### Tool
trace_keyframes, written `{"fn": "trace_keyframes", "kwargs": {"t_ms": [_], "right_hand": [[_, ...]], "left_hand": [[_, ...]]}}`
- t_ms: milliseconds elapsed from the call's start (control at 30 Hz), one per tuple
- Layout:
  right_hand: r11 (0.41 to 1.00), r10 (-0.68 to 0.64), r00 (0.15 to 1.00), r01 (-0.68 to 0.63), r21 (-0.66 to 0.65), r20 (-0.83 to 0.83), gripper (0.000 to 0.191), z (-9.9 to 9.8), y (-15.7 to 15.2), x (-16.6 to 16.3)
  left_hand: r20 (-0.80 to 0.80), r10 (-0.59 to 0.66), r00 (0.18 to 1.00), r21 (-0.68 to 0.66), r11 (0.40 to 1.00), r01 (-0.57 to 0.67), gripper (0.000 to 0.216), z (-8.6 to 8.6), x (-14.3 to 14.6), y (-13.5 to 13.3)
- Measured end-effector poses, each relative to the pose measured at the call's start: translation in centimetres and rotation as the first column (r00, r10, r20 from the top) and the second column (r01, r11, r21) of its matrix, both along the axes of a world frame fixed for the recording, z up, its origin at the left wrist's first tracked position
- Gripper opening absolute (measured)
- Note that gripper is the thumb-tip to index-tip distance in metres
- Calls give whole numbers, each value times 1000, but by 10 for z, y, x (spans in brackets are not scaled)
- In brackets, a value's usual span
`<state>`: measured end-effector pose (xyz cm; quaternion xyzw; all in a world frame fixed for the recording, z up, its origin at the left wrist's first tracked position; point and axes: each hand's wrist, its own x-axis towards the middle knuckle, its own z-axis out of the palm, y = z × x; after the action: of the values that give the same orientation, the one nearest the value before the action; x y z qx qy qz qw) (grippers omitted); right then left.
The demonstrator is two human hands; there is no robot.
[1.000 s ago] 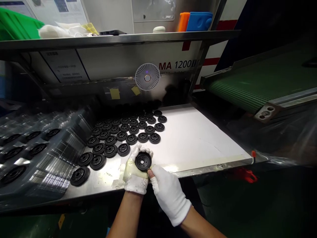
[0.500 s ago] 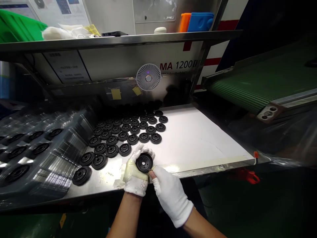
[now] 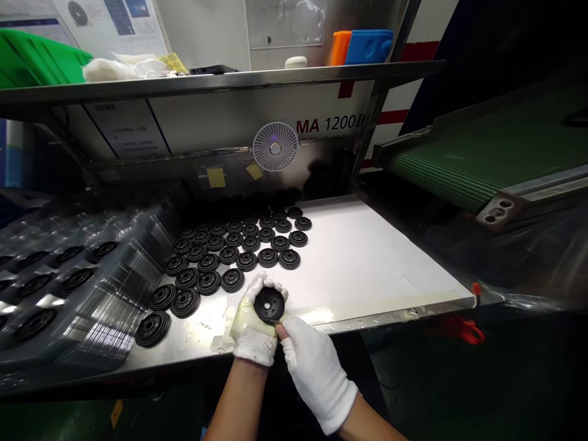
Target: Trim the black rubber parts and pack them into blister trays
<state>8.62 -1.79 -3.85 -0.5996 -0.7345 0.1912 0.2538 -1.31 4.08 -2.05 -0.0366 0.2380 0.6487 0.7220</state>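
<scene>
Hands were together: left hand (image 3: pixel 254 331) cupped black ribbed disc (image 3: pixel 269 305), right hand (image 3: pixel 316 373) gripped its rim | risk: a slip could drop it among neighbouring discs (image 3: pixel 228 255)

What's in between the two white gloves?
In the head view, a round black ribbed part lies between the left glove and the right glove.

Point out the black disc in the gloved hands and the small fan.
Black disc (image 3: pixel 261 300): head view, on its flat face.
Small fan (image 3: pixel 275 147): head view, on its hub.
</scene>
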Motion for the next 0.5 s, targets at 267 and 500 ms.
{"fn": "trace_keyframes", "kwargs": {"t_ms": [267,500], "right_hand": [[999,-50,995,49,-19,-84,28,-3,6,13],[999,-40,999,40,5,-22,26,1,1,7]], "left_hand": [[-134,-176,975,50,982,184,21,4,-3,-8],[2,-84,996,-21,996,84,9,3,2,0]]}}
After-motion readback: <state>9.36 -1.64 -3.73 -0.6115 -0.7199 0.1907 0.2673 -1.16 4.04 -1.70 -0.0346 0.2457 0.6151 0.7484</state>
